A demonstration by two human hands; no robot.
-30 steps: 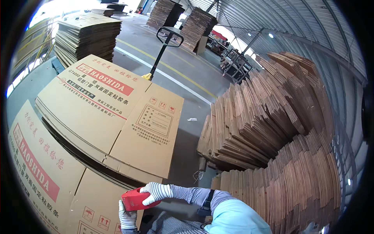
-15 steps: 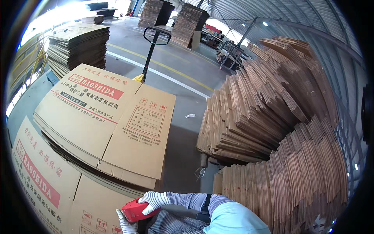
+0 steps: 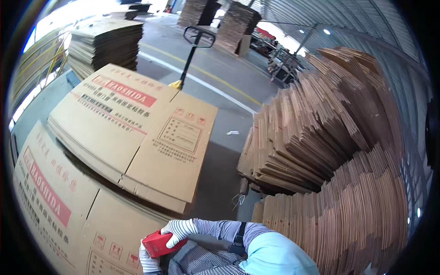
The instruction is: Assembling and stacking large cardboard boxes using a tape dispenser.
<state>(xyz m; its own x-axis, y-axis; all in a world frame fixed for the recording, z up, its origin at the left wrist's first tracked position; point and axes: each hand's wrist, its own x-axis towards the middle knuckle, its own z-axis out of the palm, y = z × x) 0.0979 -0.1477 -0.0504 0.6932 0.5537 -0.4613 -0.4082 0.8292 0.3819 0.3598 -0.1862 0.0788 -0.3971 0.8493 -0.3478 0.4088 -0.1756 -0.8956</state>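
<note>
Both of my hands wear white knit gloves and hold a small red boxy hand tool [image 3: 156,244] close to my body at the lower edge of the head view. My right hand [image 3: 178,229] lies over its top right end, its striped sleeve reaching in from the right. My left hand [image 3: 146,262] grips the tool from below and is partly hidden. The tool hovers just off the near corner of a stack of flattened printed cardboard boxes [image 3: 96,238].
A second stack of flat printed boxes [image 3: 137,128] lies behind the first. Tall leaning piles of brown corrugated sheets [image 3: 330,151] fill the right side. A pallet jack handle [image 3: 198,39] stands on the concrete floor [image 3: 220,151]. More cardboard stacks [image 3: 103,43] sit far left.
Both hands and the red tool have slid lower and slightly right in view as my head tipped. The grip on the tool is the same.
</note>
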